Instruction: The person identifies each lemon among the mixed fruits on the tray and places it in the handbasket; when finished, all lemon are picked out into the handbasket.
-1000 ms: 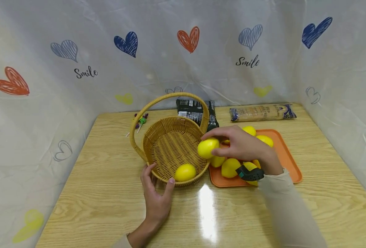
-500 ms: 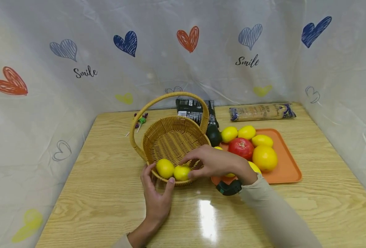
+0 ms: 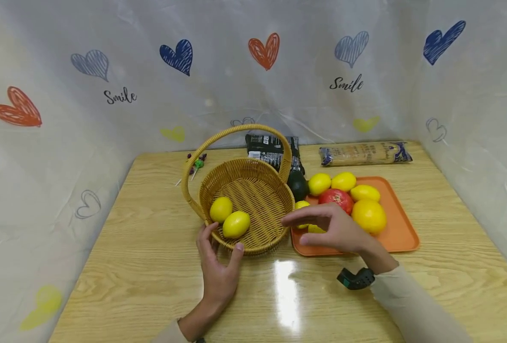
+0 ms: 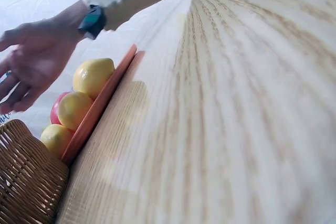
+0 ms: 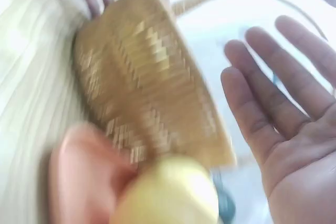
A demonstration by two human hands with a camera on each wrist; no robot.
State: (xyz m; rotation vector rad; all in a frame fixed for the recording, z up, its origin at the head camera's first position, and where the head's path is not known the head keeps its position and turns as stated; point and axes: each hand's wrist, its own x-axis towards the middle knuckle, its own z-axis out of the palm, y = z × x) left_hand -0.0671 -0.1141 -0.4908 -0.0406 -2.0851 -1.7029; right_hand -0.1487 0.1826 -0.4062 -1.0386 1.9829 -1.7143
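— What are your hands doing?

— My left hand [image 3: 217, 267] is resting on the table [image 3: 150, 267] at the near side of the basket [image 3: 275, 202]. Thumb and forefinger are spread wide and touching the woven rim, with nothing pinched between them. My right hand [image 3: 335, 228] is hanging just over the near-left corner of the tray [image 3: 401, 228], between basket and fruit, fingers straight and loose. It is holding nothing; the right wrist view shows a bare open palm [image 5: 294, 145], though that view is blurred.

— Where are the lemons sitting?

— Two lemons [image 3: 229, 217] are lying in the basket at its near-left side, touching each other, just beyond my left thumb. More lemons [image 3: 342, 182] are sitting along the far edge of the tray, and two small ones [image 3: 301, 206] are peeking out from under my right fingers.

— What else is lying on that tray?

— A red fruit [image 3: 335, 197] is lying in the middle and an orange [image 3: 368, 216] just right of it. An avocado [image 3: 297, 185] is standing between basket and tray. Behind it a dark packet [image 3: 270, 148] is lying flat, and a long packet [image 3: 365, 153] is lying by the curtain.
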